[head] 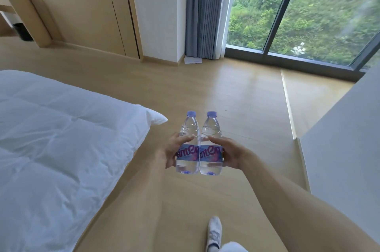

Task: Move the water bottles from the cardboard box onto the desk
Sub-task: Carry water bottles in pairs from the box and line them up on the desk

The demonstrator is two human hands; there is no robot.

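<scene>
Above the wooden floor point(236, 91), two upright water bottles touch: left hand point(168, 152) grips the left bottle point(187, 142), right hand point(231, 154) the right bottle point(210, 145); bed point(61, 138) at nine o'clock.

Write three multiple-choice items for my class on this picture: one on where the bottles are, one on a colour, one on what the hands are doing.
1. Where are the two water bottles?
A. on the bed
B. held in the air above the wooden floor
C. standing on the floor

2. What colour are the bottle caps?
A. red
B. green
C. light purple

3. How are the bottles kept together?
A. left hand and right hand press them side by side
B. one hand carries both
C. neither hand touches them

Key: 1 B, they hang clear of the boards, beside the white bed. 2 C, both caps are pale purple. 3 A, a hand wraps each outer side.
</scene>
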